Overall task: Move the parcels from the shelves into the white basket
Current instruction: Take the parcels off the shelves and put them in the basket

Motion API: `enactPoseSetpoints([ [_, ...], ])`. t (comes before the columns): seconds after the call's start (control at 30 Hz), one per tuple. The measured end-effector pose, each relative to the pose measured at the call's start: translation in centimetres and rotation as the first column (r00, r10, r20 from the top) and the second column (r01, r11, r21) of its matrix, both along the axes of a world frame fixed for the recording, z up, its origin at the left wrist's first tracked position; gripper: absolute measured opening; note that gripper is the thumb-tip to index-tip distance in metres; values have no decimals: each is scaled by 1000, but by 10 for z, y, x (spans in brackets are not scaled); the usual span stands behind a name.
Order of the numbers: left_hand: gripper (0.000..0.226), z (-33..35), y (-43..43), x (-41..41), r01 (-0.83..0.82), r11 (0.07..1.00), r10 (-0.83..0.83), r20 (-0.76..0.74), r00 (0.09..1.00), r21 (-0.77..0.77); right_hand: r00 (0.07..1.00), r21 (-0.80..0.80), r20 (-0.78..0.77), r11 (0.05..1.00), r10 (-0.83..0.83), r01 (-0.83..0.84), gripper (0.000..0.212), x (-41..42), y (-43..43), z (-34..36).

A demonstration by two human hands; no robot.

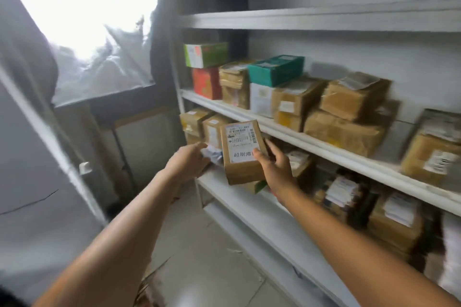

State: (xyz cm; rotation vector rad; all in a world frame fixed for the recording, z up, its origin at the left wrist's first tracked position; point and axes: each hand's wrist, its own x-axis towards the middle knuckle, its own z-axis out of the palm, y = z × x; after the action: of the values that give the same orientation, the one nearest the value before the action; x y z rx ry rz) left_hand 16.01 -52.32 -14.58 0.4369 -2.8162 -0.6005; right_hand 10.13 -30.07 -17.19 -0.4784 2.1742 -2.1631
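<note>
The right hand grips a labelled brown parcel at the left end of the lower shelf. The left hand seems to pinch a crumpled white packet. Lift both clear before turning for the basket.

You find open floor left of the shelves. Stacked parcels fill the middle level nearly to its front edge, with room above them under the next board.

Brown cardboard parcel with glossy tape and a matt paper label; white-painted, scuffed shelves.
</note>
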Motion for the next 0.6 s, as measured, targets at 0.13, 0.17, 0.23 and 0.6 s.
enactPoseSetpoints([
  [0.13, 47, -6, -61, 44, -190, 982, 190, 23, 981, -1, 987, -29, 4, 987, 159, -158, 36, 11, -71, -5],
  [0.17, 47, -9, -74, 57, -237, 972, 237, 32, 971, 1, 981, -40, 8, 980, 196, -195, 31, 15, -87, -6],
  [0.23, 48, -14, -94, 84, -324, 946, 324, 50, 945, -19, 959, -46, 12, 958, 285, -284, 24, 23, -116, -7],
  [0.6, 50, -35, -63, 243, -815, 579, 808, 146, 571, -13, 543, -89, 65, 547, 837, -832, 44, 91, -189, -31],
])
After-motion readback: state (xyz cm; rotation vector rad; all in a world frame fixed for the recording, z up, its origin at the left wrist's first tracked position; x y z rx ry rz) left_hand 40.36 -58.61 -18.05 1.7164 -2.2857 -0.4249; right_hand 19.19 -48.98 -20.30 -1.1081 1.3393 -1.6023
